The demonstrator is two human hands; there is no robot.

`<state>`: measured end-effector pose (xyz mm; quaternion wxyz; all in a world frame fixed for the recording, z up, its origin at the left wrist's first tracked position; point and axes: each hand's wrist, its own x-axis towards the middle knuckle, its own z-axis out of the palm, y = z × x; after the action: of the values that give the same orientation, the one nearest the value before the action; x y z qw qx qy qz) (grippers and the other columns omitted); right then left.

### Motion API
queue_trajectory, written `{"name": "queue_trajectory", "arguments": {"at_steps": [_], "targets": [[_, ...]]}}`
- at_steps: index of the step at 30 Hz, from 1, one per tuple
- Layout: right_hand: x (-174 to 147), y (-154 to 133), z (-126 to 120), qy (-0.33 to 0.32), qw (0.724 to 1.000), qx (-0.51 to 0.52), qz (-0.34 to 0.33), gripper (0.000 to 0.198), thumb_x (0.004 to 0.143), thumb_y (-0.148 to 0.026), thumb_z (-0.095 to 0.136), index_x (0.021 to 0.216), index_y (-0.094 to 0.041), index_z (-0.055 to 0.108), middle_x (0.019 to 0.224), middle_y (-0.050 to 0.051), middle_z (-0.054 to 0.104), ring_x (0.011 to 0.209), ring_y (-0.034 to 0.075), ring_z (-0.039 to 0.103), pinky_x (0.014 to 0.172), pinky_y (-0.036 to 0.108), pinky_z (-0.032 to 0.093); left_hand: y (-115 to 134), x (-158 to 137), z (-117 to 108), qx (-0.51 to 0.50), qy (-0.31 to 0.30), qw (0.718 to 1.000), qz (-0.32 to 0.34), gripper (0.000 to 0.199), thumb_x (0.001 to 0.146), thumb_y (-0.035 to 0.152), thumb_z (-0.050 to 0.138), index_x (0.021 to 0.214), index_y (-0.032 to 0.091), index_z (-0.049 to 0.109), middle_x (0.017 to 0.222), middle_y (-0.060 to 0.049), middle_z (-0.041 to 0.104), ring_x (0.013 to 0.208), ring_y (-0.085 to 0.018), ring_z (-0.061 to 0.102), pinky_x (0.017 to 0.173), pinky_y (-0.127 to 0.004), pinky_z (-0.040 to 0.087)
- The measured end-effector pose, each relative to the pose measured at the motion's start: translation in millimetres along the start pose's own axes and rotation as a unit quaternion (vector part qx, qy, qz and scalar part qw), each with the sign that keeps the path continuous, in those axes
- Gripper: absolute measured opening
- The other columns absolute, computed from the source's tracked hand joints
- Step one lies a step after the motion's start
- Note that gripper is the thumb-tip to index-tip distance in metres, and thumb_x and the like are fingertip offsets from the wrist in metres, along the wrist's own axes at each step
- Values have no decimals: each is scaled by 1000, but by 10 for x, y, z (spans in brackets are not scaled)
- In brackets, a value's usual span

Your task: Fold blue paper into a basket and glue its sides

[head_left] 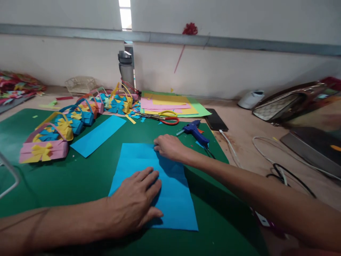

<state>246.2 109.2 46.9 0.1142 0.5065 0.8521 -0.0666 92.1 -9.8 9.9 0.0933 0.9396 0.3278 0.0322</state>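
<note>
A sheet of blue paper [173,199] with faint crosswise creases lies on a green cutting mat [80,185]. My left hand [141,195] rests flat on its left and middle part, fingers stretched and thumb apart. At the paper's far edge is my right hand [169,147], its fingers curled together and closed on that edge; the fingertips are partly hidden. A separate blue paper strip [98,137] lies beyond, to the left. Right of the strip are scissors [162,116] with red and yellow handles, and a blue glue gun [195,132] sits past my right hand.
Several small paper baskets [44,151] with bows line the left. Coloured paper sheets [167,103] are stacked at the back, near a grey bottle [125,69]. A phone [216,120], white cable [231,151] and handbag [290,103] lie to the right.
</note>
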Motion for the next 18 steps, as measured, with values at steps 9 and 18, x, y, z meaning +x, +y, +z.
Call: {"name": "queue_trajectory", "arguments": {"at_steps": [9, 18], "targets": [[-469, -264, 202, 112, 991, -55, -42, 21, 87, -12, 45, 103, -13, 58, 110, 15, 60, 99, 27, 54, 82, 39, 37, -57, -34, 218, -27, -3, 1000, 7, 69, 87, 57, 42, 137, 10, 36, 144, -21, 32, 135, -37, 22, 104, -56, 29], [-814, -279, 768, 216, 971, -10, -100, 15, 87, -17, 51, 100, -14, 58, 103, 14, 62, 90, 25, 56, 73, 37, 46, -428, -150, -28, -72, 237, 969, 11, 21, 92, 24, 43, 106, 19, 58, 105, -8, 66, 96, -19, 61, 86, -33, 49]]}}
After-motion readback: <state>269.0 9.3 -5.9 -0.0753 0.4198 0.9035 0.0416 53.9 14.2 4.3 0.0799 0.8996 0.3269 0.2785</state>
